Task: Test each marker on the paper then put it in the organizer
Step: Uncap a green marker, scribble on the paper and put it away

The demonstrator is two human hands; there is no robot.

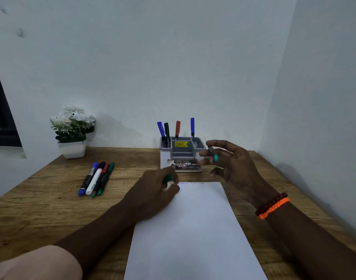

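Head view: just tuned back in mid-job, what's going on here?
A person is testing markers. The left hand grips a green object, apparently a marker part, at the far-left corner of the white paper. The right hand pinches a blurred teal-tipped piece beside the grey organizer, which holds four markers. Four more markers lie on the wooden table to the left. Faint scribbles line the paper's far edge.

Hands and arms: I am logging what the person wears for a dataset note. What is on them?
Both forearms are bare. The right wrist carries a dark red beaded bracelet beside a bright orange braided band. A pale pink sleeve shows at the lower left. No gloves or rings are visible.
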